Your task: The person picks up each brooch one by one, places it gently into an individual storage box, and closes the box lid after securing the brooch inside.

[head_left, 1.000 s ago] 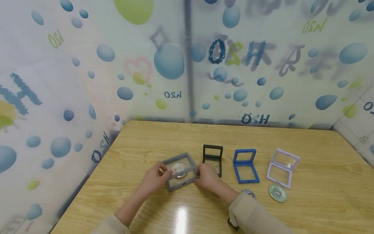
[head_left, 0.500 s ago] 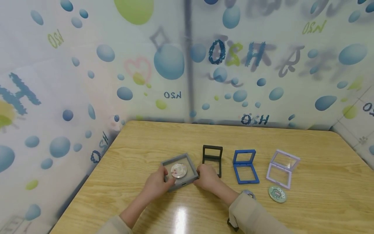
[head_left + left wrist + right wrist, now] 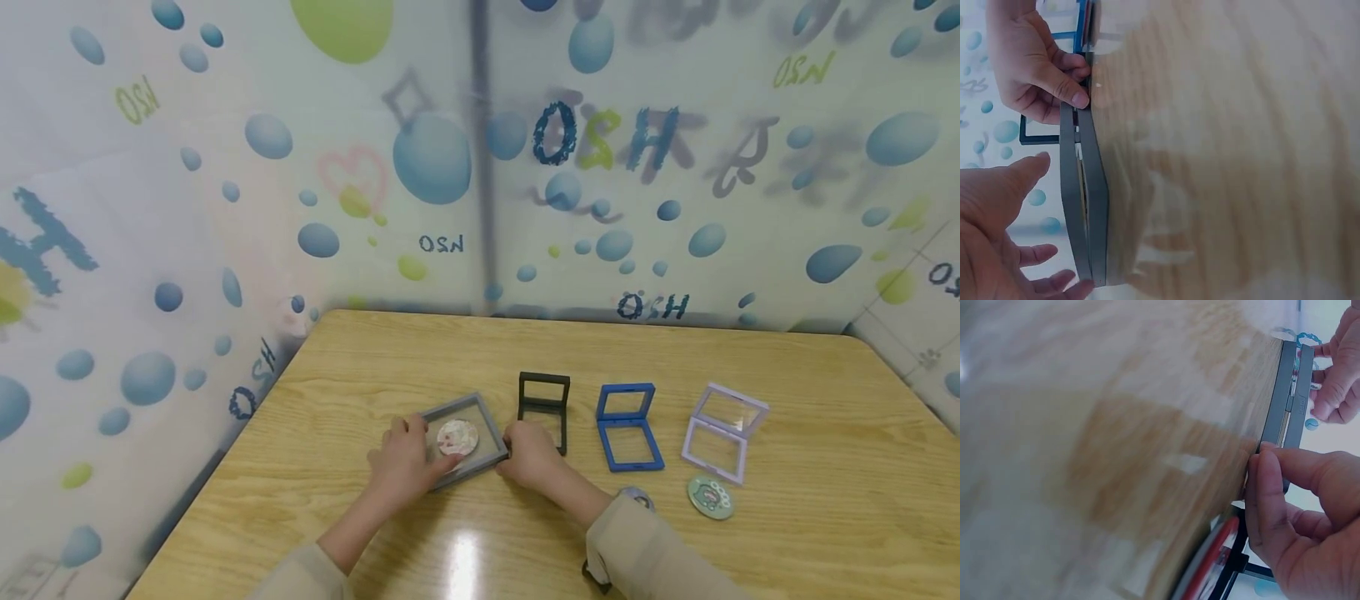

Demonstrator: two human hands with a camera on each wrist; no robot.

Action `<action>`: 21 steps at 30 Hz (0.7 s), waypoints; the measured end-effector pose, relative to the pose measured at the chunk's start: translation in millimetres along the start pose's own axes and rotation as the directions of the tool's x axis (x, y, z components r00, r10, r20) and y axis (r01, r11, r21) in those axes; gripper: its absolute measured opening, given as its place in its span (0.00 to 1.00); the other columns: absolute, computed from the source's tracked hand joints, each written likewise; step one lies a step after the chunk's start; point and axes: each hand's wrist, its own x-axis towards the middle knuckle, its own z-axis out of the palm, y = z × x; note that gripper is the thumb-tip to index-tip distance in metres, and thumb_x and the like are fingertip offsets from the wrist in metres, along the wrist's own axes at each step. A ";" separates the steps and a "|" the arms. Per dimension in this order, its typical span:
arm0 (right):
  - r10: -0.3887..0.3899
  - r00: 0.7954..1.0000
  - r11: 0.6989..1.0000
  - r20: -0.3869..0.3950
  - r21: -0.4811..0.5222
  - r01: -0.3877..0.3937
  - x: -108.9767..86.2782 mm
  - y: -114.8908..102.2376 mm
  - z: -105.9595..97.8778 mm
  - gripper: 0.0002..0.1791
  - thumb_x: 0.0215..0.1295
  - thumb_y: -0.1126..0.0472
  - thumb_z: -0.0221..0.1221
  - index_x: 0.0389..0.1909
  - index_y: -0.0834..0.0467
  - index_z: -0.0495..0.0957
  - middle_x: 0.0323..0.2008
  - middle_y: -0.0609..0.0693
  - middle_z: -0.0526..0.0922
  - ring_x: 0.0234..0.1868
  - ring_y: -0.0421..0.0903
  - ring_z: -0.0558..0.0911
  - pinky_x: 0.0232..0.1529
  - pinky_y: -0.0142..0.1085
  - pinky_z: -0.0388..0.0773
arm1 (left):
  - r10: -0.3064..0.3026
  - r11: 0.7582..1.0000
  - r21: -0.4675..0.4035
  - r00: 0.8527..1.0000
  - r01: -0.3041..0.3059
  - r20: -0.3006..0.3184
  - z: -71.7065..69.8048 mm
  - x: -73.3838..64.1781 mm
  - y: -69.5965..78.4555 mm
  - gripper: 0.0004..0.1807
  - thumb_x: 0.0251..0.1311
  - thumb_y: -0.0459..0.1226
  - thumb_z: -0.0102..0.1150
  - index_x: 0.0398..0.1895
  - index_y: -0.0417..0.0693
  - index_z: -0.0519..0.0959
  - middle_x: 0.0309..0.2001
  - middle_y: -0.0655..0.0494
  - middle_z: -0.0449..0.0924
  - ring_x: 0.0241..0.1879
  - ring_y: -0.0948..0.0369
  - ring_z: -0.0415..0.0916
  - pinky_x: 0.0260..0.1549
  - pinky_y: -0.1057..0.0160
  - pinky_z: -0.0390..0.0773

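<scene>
A grey hinged display frame (image 3: 491,417) with clear film panes lies folded together on the table, and a round, pale, pink-patterned badge (image 3: 457,437) shows in its middle. In the left wrist view a narrow gap runs between the frame's two halves. My left hand (image 3: 403,462) spreads its fingers over the frame's left side, thumb at the near edge by the badge. With thumb and fingers, my right hand (image 3: 534,457) pinches the frame's right corner. In the right wrist view a red-edged round badge (image 3: 1211,562) lies below the right hand, near a black frame (image 3: 1240,540).
To the right stand the black frame, a blue frame (image 3: 632,446) and a lilac frame (image 3: 716,446), all propped open. An oval green badge (image 3: 711,497) lies before the lilac one. Another round greyish piece (image 3: 637,497) is partly hidden by the right sleeve. A printed curtain (image 3: 435,275) hangs behind.
The grey frame's raised half has come down over the badge. My left hand has let go of it and spread its fingers. The right hand keeps its pinch.
</scene>
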 end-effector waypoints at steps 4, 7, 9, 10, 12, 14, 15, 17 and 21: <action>0.003 1.000 1.000 -0.003 0.006 -0.003 -0.4 -0.8 -0.4 0.09 0.40 0.66 0.69 0.20 0.64 0.77 0.16 0.46 0.74 0.17 0.39 0.67 0.17 0.30 0.64 | 0.010 0.999 0.037 1.000 -0.010 -0.010 -0.5 4.1 3.6 0.44 0.36 0.60 0.66 0.48 0.36 0.66 0.44 0.36 0.67 0.42 0.41 0.67 0.29 0.41 0.69; 0.000 1.000 1.000 -0.006 0.006 0.000 -0.8 -1.3 -0.4 0.09 0.40 0.67 0.69 0.20 0.64 0.77 0.15 0.46 0.73 0.17 0.39 0.67 0.17 0.29 0.64 | 0.000 1.000 0.026 0.999 -0.001 0.041 -0.9 6.6 5.2 0.49 0.32 0.60 0.68 0.53 0.36 0.65 0.51 0.32 0.65 0.48 0.37 0.64 0.34 0.36 0.67; -0.008 1.000 1.000 -0.008 0.002 0.008 -1.1 -1.5 -0.2 0.09 0.39 0.67 0.69 0.20 0.64 0.77 0.16 0.46 0.73 0.16 0.39 0.67 0.17 0.29 0.64 | -0.010 1.000 0.019 0.997 0.009 0.077 -1.1 7.7 5.4 0.51 0.31 0.60 0.69 0.55 0.36 0.64 0.51 0.32 0.65 0.48 0.37 0.64 0.35 0.35 0.66; -0.012 1.000 1.000 -0.008 0.000 0.013 -1.2 -1.5 0.0 0.09 0.39 0.67 0.69 0.20 0.64 0.77 0.15 0.46 0.73 0.16 0.39 0.67 0.17 0.29 0.64 | -0.017 1.000 0.017 0.996 0.016 0.093 -1.0 8.3 5.5 0.51 0.30 0.59 0.70 0.55 0.37 0.63 0.51 0.32 0.65 0.48 0.38 0.64 0.36 0.35 0.65; -0.016 1.000 1.000 -0.011 0.000 0.016 -1.3 -1.6 0.3 0.09 0.39 0.67 0.69 0.20 0.64 0.76 0.15 0.46 0.73 0.16 0.40 0.67 0.17 0.29 0.64 | -0.029 1.000 0.014 0.994 0.027 0.109 -1.0 9.3 5.5 0.51 0.30 0.59 0.70 0.55 0.37 0.63 0.49 0.34 0.66 0.48 0.39 0.64 0.36 0.35 0.65; -0.016 1.000 1.000 -0.014 0.000 0.016 -1.6 -1.7 0.2 0.09 0.39 0.67 0.69 0.20 0.64 0.76 0.16 0.46 0.73 0.16 0.40 0.67 0.17 0.30 0.64 | -0.038 0.999 0.012 0.993 0.037 0.115 -1.0 10.4 5.5 0.52 0.30 0.59 0.70 0.55 0.36 0.63 0.48 0.35 0.66 0.48 0.39 0.64 0.36 0.36 0.66; -0.014 1.000 1.000 -0.015 0.001 0.014 -1.7 -1.6 0.4 0.09 0.39 0.67 0.69 0.20 0.64 0.76 0.16 0.46 0.74 0.17 0.40 0.67 0.17 0.30 0.64 | -0.042 0.999 0.017 0.992 0.040 0.117 -1.0 11.0 5.7 0.52 0.30 0.60 0.70 0.55 0.35 0.64 0.48 0.35 0.67 0.48 0.39 0.64 0.36 0.36 0.66; -0.007 1.000 1.000 -0.016 0.005 0.007 -1.6 -1.6 0.5 0.10 0.40 0.67 0.69 0.21 0.64 0.77 0.17 0.47 0.75 0.17 0.40 0.67 0.18 0.30 0.65 | -0.054 0.998 0.029 0.991 0.051 0.121 -0.9 12.1 6.2 0.53 0.29 0.61 0.69 0.54 0.33 0.64 0.48 0.36 0.67 0.48 0.39 0.65 0.37 0.36 0.66; 0.000 1.000 1.000 -0.014 0.005 0.000 -1.0 -1.3 1.2 0.10 0.40 0.66 0.69 0.22 0.65 0.78 0.18 0.48 0.77 0.18 0.40 0.68 0.19 0.30 0.66 | -0.071 0.996 0.062 0.990 0.064 0.122 -1.6 13.7 7.3 0.55 0.28 0.62 0.69 0.55 0.31 0.64 0.49 0.35 0.67 0.49 0.39 0.64 0.37 0.36 0.66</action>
